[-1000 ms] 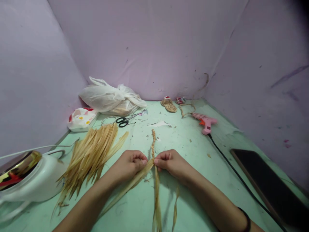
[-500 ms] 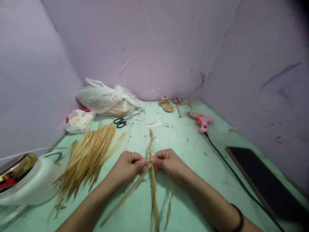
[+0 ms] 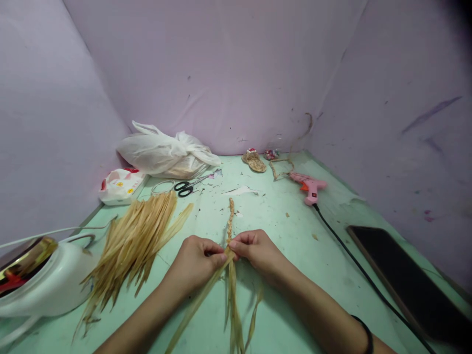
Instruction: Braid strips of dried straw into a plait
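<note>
Between my two hands runs a braid of dried straw-coloured fibre (image 3: pixel 230 216), its finished plaited part pointing away from me on the table. Loose strands (image 3: pixel 233 309) hang from its near end toward me. My left hand (image 3: pixel 201 260) pinches a strand (image 3: pixel 199 302) that slants down to the left. On the other side, my right hand (image 3: pixel 254 248) grips the braid at the point where plaiting meets loose strands, thumb and fingertips pressed together. The fingertips of both hands almost touch there.
A heap of dried fibre strips (image 3: pixel 136 236) lies left, beside a white appliance (image 3: pixel 55 290). Behind are scissors (image 3: pixel 184 188), a tissue pack (image 3: pixel 121 187) and a plastic bag (image 3: pixel 165 152). A small woven slipper (image 3: pixel 253 161), pink glue gun (image 3: pixel 311 187) and phone (image 3: pixel 401 280) are rightward.
My left hand has shifted slightly, its thumb now nearer the braid. The strand it holds has swung a little, and the loose ends have moved slightly.
</note>
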The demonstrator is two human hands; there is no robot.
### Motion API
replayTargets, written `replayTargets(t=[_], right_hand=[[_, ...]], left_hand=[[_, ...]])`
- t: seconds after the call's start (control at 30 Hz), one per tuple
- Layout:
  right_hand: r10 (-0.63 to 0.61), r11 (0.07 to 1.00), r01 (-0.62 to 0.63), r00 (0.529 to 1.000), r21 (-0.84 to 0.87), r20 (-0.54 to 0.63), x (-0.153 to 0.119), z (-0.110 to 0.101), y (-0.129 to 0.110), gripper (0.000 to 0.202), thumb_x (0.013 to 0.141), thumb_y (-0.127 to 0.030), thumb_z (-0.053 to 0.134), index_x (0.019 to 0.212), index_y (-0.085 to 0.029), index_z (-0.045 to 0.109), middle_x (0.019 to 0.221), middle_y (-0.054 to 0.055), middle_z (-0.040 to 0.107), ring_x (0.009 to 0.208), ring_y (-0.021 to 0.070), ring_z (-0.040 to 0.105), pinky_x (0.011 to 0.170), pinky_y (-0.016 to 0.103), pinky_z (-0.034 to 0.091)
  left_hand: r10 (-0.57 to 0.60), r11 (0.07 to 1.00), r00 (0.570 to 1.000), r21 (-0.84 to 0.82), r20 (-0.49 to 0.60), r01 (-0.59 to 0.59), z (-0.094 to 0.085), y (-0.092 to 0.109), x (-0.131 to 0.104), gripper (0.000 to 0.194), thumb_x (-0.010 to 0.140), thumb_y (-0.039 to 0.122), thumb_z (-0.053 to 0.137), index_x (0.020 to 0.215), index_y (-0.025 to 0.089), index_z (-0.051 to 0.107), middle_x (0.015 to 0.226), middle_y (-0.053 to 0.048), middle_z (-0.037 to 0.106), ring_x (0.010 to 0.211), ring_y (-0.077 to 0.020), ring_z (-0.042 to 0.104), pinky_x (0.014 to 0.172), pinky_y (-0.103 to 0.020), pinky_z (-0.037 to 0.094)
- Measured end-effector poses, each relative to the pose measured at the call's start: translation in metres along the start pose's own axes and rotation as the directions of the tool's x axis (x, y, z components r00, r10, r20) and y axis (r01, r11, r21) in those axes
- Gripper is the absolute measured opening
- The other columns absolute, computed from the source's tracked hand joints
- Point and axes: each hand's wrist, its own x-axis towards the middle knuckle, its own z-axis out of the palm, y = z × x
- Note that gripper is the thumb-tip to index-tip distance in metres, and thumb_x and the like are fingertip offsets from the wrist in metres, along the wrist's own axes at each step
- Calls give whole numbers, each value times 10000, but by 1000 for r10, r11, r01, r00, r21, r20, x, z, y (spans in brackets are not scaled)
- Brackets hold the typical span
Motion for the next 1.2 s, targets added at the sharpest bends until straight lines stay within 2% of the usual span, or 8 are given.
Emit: replayTargets(t=[0.13,0.3,0.5,0.6,0.73,0.83,1.07,1.2], right_hand=[[-28,999,27,999,22,21,-1,1,0,199,635,-263,564,480,-139,549,482,0,519,465,77,385,498,224,289],[-42,999,42,999,11,24,-1,2,0,199,635,-260,562,474,-144,544,481,-3,517,470,78,380,504,226,284],[-23,999,24,1000,-34,15,-4,3,-3,193,656,-215,544,477,-144,543,440,-26,477,430,66,316,470,229,241],[-25,999,27,999,-48,24,-4,4,-2,185,662,-207,543,489,-142,542,455,-20,488,438,70,341,476,230,251],[-46,994,48,999,-94,19,-1,4,0,193,667,-192,527,479,-150,517,441,-32,451,437,71,325,472,230,240],[-51,992,53,998,-112,21,-1,4,0,196,672,-199,521,481,-153,514,433,-42,428,433,70,302,465,230,229],[-84,994,86,996,-67,21,-1,3,0,199,667,-223,537,481,-151,516,461,-27,463,457,76,353,492,229,268],[-86,995,88,996,-37,30,0,3,2,191,666,-232,545,497,-144,533,491,-10,500,476,81,386,508,229,292]], left_hand=[[12,1000,998,3,-55,-12,2,-4,3,255,663,311,527,629,125,698,493,22,483,498,-106,379,483,-219,289],[-26,993,998,-121,-59,19,4,-5,5,188,618,265,558,603,112,666,540,-1,568,512,-111,452,502,-214,341],[-144,953,988,-277,-51,125,10,-8,5,96,630,248,520,584,165,528,377,70,423,304,-78,346,350,-204,235],[-99,972,990,-220,-96,76,10,-9,5,105,626,250,535,567,164,526,409,59,445,341,-78,368,375,-204,259],[17,1000,977,-8,-211,-19,8,-7,2,122,638,243,538,577,153,593,515,12,538,499,-114,454,484,-221,330],[87,993,963,98,-256,-64,7,-4,-1,158,676,257,516,606,162,620,546,1,565,542,-132,476,523,-233,342],[60,998,984,14,-169,-59,7,-5,-1,246,702,303,509,703,147,700,612,-32,652,579,-157,535,543,-244,371],[39,999,987,4,-157,-39,6,-7,0,253,687,299,527,738,146,723,615,-34,665,584,-162,545,544,-247,377]])
